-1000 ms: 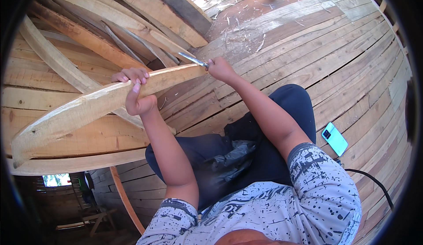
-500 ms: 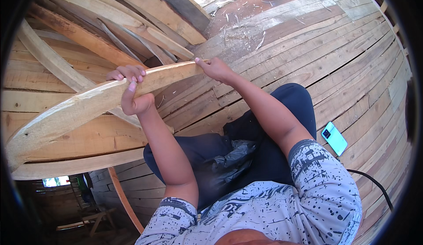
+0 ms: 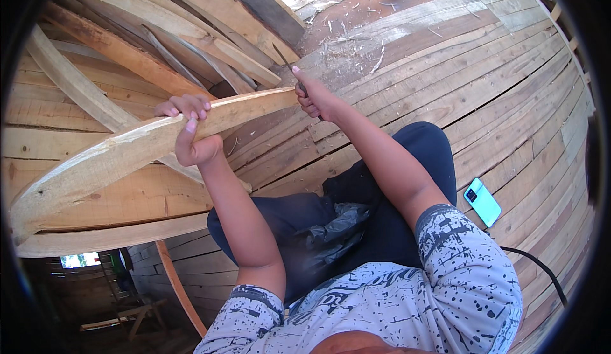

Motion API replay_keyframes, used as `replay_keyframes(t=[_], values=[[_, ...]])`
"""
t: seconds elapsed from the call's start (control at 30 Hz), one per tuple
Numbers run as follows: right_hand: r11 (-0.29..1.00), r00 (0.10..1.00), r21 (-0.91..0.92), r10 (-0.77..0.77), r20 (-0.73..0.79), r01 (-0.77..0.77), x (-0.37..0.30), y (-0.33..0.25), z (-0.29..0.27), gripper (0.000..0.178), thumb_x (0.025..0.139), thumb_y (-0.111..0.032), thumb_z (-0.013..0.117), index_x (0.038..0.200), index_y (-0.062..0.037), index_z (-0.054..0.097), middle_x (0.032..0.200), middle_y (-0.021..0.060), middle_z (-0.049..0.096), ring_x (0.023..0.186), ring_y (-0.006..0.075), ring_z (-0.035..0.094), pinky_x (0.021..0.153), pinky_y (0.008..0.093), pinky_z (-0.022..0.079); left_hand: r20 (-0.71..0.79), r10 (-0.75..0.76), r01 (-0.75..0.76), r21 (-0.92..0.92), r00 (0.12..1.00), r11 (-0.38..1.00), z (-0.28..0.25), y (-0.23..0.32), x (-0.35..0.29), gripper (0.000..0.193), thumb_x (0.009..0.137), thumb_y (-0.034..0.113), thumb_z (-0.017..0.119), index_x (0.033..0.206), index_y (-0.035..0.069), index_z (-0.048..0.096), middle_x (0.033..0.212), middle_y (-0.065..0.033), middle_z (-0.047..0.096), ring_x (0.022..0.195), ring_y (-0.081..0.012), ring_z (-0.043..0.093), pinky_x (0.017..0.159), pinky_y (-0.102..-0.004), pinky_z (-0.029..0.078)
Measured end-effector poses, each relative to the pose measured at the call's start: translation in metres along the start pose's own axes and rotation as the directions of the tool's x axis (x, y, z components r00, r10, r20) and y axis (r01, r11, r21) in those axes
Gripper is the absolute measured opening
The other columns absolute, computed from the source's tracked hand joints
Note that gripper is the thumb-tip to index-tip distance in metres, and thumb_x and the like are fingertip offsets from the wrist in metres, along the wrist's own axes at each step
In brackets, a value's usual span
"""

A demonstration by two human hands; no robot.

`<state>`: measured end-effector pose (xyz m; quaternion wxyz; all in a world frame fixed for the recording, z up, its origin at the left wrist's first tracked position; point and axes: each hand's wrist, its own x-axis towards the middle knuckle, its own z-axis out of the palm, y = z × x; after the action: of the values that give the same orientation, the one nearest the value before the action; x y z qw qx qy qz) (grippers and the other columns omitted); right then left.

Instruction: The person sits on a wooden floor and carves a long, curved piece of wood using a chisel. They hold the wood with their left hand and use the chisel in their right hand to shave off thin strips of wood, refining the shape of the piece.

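A long curved wooden plank (image 3: 114, 166) stretches from the left rim to the middle of the view, its upper edge pale and roughly cut. My left hand (image 3: 196, 130) is closed round that plank, fingers over the upper edge and thumb on the near face. At the plank's right end, my right hand (image 3: 313, 97) is closed on the dark handle of what looks like a knife (image 3: 282, 57). Its thin, dark blade points up and away to the left, apart from the plank's edge; the fingers partly hide the handle.
Stacked boards and beams (image 3: 159, 29) lie at the far left. Wood shavings (image 3: 353, 52) litter the planked floor (image 3: 496, 93) ahead. A light blue phone (image 3: 484, 202) and a black cable (image 3: 541, 262) lie to the right. Dark plastic (image 3: 337, 230) rests on my lap.
My right hand has turned and shifted slightly right, off the plank's end. The knife's blade, not visible before, now shows pointing up and left. My left hand stays in place.
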<state>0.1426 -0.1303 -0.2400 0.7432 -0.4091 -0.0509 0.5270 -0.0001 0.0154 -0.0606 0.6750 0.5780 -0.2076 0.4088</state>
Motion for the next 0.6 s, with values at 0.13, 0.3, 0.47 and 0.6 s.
replay_keyframes(t=[0.13, 0.3, 0.47, 0.6], values=[[0.302, 0.270, -0.684, -0.950, -0.158, 0.664, 0.012, 0.010, -0.020, 0.054, 0.094, -0.056, 0.055, 0.073, -0.0069, 0.057, 0.053, 0.0041, 0.048, 0.044, 0.0165, 0.043, 0.044, 0.0322, 0.035, -0.004, -0.001, 0.001, -0.015, 1.000, 1.000, 0.002, -0.003, 0.002, 0.033, 0.070, 0.001, 0.057, 0.100, 0.009, 0.046, 0.074, -0.0063, 0.046, 0.069, -0.0180, 0.046, 0.072, -0.0374, 0.043], [0.366, 0.407, -0.920, -0.868, -0.283, 0.142, -0.016, -0.033, -0.004, 0.044, 0.095, -0.046, 0.056, 0.096, -0.0039, 0.068, 0.073, 0.0164, 0.068, 0.073, 0.0336, 0.069, 0.067, 0.0433, 0.052, -0.003, -0.006, 0.006, 0.006, 1.000, 1.000, -0.002, 0.002, -0.001, 0.033, 0.070, 0.000, 0.056, 0.100, 0.009, 0.046, 0.075, -0.0067, 0.048, 0.070, -0.0188, 0.048, 0.073, -0.0379, 0.043], [0.520, 0.426, -0.844, -0.798, -0.426, 0.130, -0.017, -0.055, -0.046, 0.033, 0.094, -0.026, 0.052, 0.112, -0.0004, 0.064, 0.096, 0.0233, 0.070, 0.095, 0.0392, 0.067, 0.083, 0.0449, 0.051, 0.021, -0.009, 0.009, -0.001, 1.000, 1.000, 0.007, -0.001, -0.001, 0.033, 0.070, 0.001, 0.055, 0.100, 0.009, 0.046, 0.076, -0.0071, 0.049, 0.071, -0.0191, 0.049, 0.073, -0.0381, 0.044], [0.543, 0.537, -0.800, -0.767, -0.350, 0.256, -0.026, -0.058, -0.050, 0.033, 0.090, -0.019, 0.058, 0.118, -0.0021, 0.064, 0.096, 0.0229, 0.070, 0.093, 0.0355, 0.068, 0.084, 0.0419, 0.052, 0.030, 0.000, 0.001, -0.009, 1.000, 1.000, 0.005, 0.000, -0.002, 0.033, 0.070, 0.002, 0.056, 0.100, 0.009, 0.046, 0.076, -0.0065, 0.049, 0.070, -0.0187, 0.048, 0.072, -0.0379, 0.044]])
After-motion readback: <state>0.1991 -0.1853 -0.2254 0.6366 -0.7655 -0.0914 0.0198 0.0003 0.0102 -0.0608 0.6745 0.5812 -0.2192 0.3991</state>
